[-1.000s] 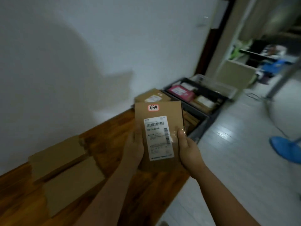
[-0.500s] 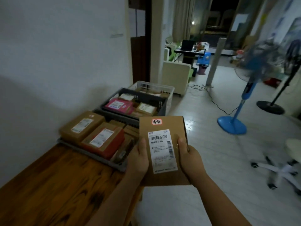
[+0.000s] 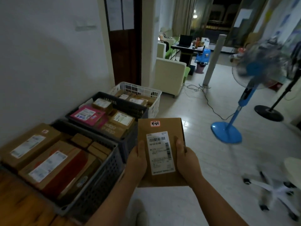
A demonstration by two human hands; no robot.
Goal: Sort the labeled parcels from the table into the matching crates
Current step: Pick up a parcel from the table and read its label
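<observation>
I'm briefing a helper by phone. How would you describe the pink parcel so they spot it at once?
Three crates line the white wall. In the middle, dark plastic crate, on its wall side, lies the flat pink parcel, the only pink one among brown cardboard boxes.

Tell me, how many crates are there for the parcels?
3. A grey crate nearest, beside the wooden table; a dark crate behind it; a white crate farthest, by the door. Others may be hidden out of view.

A blue fan stands on pale floor near a cream armchair.
</observation>
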